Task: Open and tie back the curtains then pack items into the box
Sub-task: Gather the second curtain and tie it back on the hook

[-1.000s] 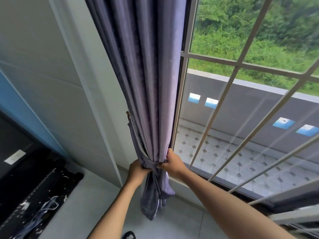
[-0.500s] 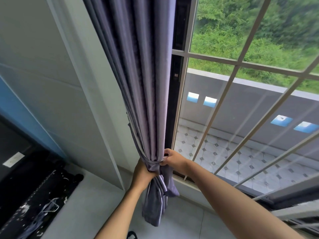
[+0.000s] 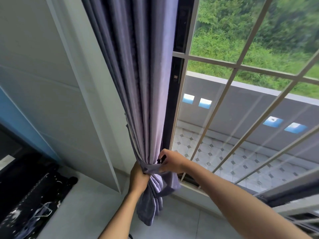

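Because the purple curtain (image 3: 145,94) is already pulled into one tight bunch beside the window grille (image 3: 229,94), on its left, the opening part looks done, and the tying part looks nearly done. The left hand (image 3: 138,176) is clamped around the bunch and the tie-back band (image 3: 152,169), while the right hand (image 3: 170,161), just beside the grille's bottom corner, pinches the band's end with its fingers together. The curtain hangs long from top to bottom, its loose end pointing down at the floor; no box shows, so packing is left.
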`<state>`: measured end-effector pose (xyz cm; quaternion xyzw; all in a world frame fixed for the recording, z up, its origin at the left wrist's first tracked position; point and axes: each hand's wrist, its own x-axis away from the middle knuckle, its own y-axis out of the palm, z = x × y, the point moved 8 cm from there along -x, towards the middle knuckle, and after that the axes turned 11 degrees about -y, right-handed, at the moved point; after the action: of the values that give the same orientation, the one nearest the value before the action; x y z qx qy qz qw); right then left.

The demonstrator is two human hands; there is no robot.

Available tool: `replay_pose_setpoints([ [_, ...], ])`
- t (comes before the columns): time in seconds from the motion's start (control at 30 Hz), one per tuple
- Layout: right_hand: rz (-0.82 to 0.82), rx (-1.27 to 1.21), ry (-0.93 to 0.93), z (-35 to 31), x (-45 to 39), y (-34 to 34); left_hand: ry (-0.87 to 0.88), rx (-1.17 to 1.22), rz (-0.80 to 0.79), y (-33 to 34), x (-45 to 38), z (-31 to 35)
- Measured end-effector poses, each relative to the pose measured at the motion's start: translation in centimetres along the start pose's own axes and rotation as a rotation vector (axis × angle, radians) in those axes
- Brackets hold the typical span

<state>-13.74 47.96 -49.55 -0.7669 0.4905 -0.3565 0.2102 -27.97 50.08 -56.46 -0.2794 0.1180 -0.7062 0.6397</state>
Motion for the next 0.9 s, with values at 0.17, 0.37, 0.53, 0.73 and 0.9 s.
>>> replay_pose_setpoints([
  [0.17, 0.023, 0.472, -0.187, -4.0, 2.8, -4.2, 0.049, -0.073, -0.043, -1.0, -0.2, 0.3],
  [0.37, 0.263, 0.806, -0.211, -4.5, 3.9, -7.1, -0.002, -0.061, -0.116, -1.1, -0.1, 0.4],
  [0.53, 0.157, 0.547, -0.416, -8.3, 6.0, -1.7, -0.015, -0.049, -0.114, -1.4, 0.8, 0.6],
  [0.73, 0.26, -0.08, -0.173, -6.8, 5.2, -0.1, -0.088, -0.057, -0.133, -1.3, 0.9, -1.1],
  [0.9, 0.186, -0.606, 0.136, -5.3, 5.4, 3.3, -0.077, -0.019, -0.147, -2.2, 1.6, -0.2],
])
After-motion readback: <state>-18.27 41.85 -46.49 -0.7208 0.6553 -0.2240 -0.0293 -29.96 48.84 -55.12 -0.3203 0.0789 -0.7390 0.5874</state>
